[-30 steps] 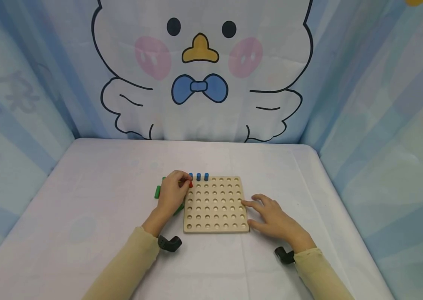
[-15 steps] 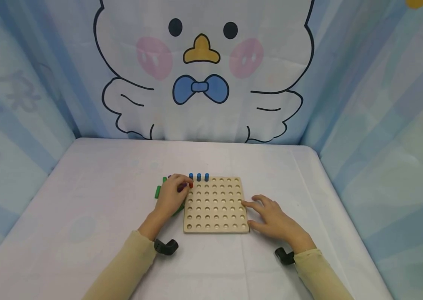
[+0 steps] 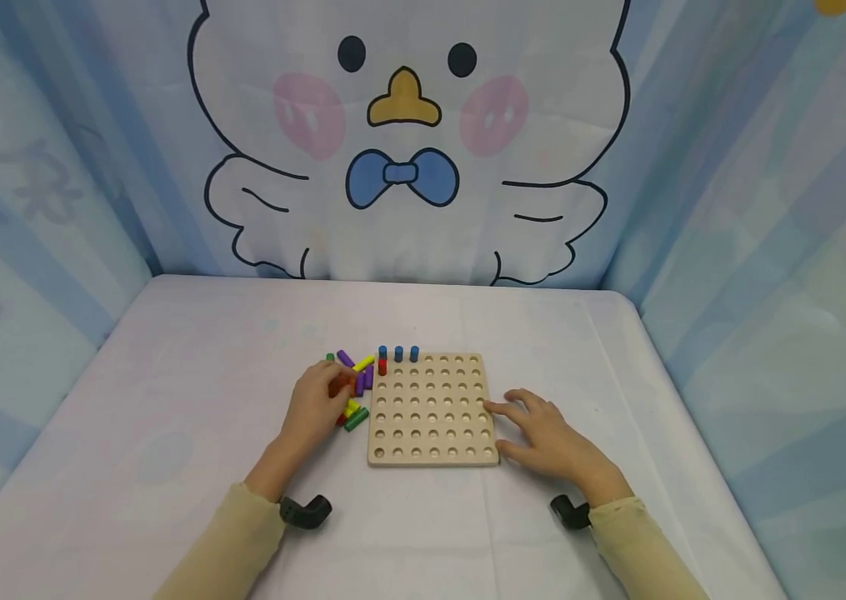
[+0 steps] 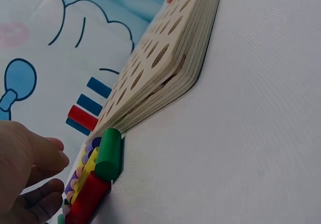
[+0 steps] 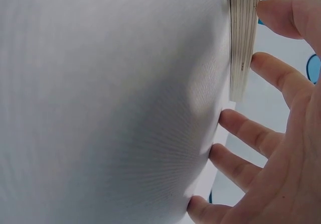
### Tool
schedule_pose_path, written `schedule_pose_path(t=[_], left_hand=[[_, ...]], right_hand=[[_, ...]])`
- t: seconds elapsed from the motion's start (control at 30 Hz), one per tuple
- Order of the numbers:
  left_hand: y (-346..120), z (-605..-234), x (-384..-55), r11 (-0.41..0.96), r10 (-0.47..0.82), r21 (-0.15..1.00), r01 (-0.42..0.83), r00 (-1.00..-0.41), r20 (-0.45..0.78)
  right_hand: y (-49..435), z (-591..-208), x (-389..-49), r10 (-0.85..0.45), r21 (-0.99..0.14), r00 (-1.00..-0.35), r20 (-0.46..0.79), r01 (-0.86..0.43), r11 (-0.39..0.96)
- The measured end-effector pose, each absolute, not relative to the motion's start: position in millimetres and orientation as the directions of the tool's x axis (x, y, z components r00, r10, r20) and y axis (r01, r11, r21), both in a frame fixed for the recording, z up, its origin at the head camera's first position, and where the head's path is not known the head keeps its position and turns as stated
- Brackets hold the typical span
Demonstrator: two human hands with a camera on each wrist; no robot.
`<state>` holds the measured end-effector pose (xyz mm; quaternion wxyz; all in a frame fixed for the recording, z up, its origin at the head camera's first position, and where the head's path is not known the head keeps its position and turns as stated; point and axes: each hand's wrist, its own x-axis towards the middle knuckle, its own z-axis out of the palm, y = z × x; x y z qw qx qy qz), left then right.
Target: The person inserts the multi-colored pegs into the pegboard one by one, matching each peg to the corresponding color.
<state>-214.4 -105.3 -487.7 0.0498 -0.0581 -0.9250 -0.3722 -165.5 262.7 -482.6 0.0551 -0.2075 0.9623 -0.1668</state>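
Note:
A square wooden pegboard (image 3: 430,425) with rows of round holes lies on the table. Three blue pegs (image 3: 398,354) stand in its far row at the left, and a red peg (image 3: 382,367) stands just in front of the leftmost. Beside the board's left edge, my left hand (image 3: 313,406) hovers at a pile of loose pegs. Its thumb and fingers (image 4: 47,156) are apart, with nothing seen between them. The pile shows a green peg (image 4: 109,154), a red peg (image 4: 89,199), yellow and purple ones. My right hand (image 3: 546,433) touches the board's right edge with thumb and index fingertip.
A white cloth covers the table (image 3: 205,333). Behind it hangs a curtain (image 3: 543,100) printed with a cartoon bird, and more curtains stand at both sides. A black wrist camera (image 3: 306,512) sits on the left wrist, and another camera (image 3: 569,512) on the right.
My left hand has let go of the red peg, which now stands in the board, and has moved left and nearer to the loose pegs. The right hand stays put.

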Motion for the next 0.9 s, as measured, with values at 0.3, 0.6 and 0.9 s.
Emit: schedule_pose_path(t=[0.3, 0.6, 0.9], left_hand=[[-116.8, -480.7, -204.0, 0.764, 0.105, 0.629, 0.144, -0.99, 0.099], [-126.7, -479.4, -192.4, 0.82, 0.153, 0.544, 0.18, -0.984, 0.095], [-129.3, -482.6, -185.8, 0.828, 0.174, 0.539, 0.152, -0.985, 0.011]], right_hand=[[263.9, -482.7, -165.7, -0.415, -0.35, -0.909, -0.041, -0.376, 0.858], [262.8, -481.5, -164.9, -0.416, -0.36, -0.908, -0.045, -0.374, 0.855], [263.2, -481.3, -165.4, -0.417, -0.357, -0.908, -0.042, -0.376, 0.855]])
